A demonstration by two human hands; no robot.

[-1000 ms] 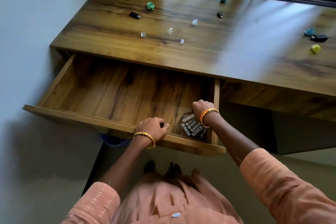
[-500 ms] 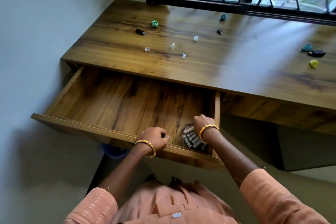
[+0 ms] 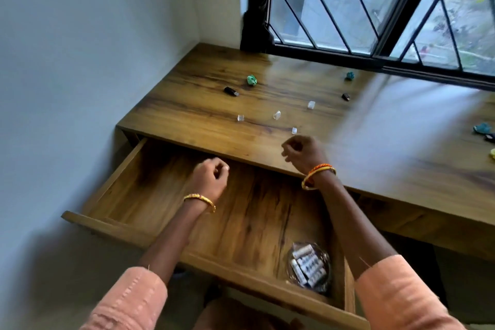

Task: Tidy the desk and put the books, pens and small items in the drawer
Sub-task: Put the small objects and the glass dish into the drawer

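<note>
Drawer [image 3: 150,195]: pulled well out under the left end of the desk – left standing wide, it is judged, so that loose things can be dropped in without a second pull.
Bundle [image 3: 308,266]: a clear-wrapped pack of small white rolls is seen in the front right corner of the drawer, against the front and right walls; tucked there, most of the floor is kept free for what is to follow.
Desk [image 3: 388,142]: small items are scattered on top, none yet in the drawer.
Clear pieces: four are noted – one just beyond the right hand [image 3: 294,130], the others [image 3: 241,117], [image 3: 276,114], [image 3: 311,104] farther back.
Dark blocks [image 3: 231,91] and [image 3: 345,97]: well apart, toward the window.
Green lumps [image 3: 251,80] and [image 3: 349,75]: near the back; more coloured bits are cut off at the right edge.
Left hand [image 3: 210,179]: held over the drawer's back part, fingers curled in loosely; nothing is seen between them.
Right hand [image 3: 302,154]: raised over the desk's front edge, fingers loosely curled, nothing seen held – blur hides the tips, so a very small thing cannot be ruled out.
Step in hand: a reach toward the nearest clear piece is judged likely.
Risk: the clear pieces are small and smooth, so a pinch grip is called for.
</note>
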